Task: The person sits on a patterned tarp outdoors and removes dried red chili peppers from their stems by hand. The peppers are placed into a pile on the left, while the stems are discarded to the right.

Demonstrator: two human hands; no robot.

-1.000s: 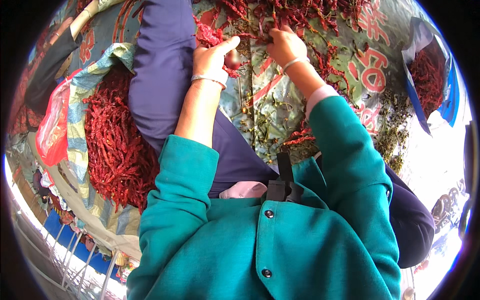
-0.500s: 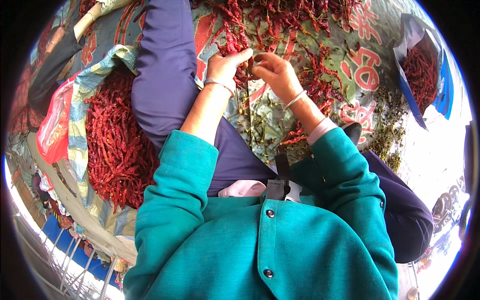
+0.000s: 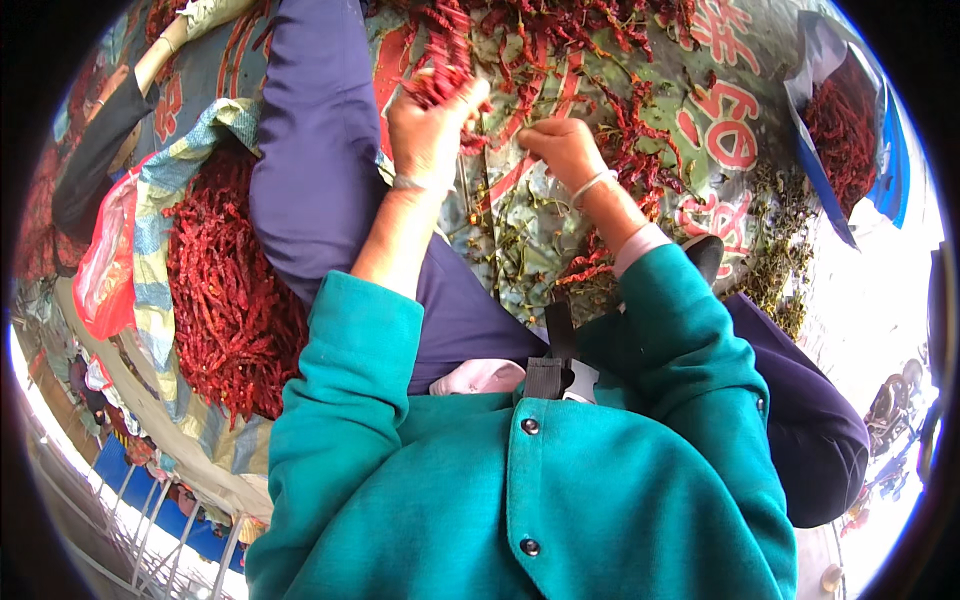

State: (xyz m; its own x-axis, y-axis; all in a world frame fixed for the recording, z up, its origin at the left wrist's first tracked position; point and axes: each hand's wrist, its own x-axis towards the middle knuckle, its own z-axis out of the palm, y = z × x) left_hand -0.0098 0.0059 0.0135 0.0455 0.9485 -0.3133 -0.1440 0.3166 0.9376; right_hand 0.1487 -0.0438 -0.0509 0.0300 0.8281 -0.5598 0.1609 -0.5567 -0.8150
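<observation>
My left hand [image 3: 428, 132] is closed round a bunch of dried red chilies [image 3: 446, 55], which stick out beyond its fingers, blurred by motion. A short way to its right, my right hand [image 3: 565, 148] has its fingers curled in a pinch; whatever lies between the fingertips is too small to make out. Below and between the hands, green stems and bits [image 3: 520, 235] are scattered on a printed plastic sheet [image 3: 700, 130]. More loose red chilies [image 3: 640, 140] lie on the sheet just past my right hand.
At my left stands an open woven sack [image 3: 155, 290] full of dried chilies [image 3: 225, 290]. A blue-and-white bag [image 3: 888, 160] with chilies sits at the far right. Another person's dark sleeve [image 3: 100, 150] reaches in at the upper left. My bent legs [image 3: 320, 150] flank the sheet.
My left hand has moved left and slightly up, turning so the chili bunch shows above it. My right hand has drawn apart from it and its fingers have curled in.
</observation>
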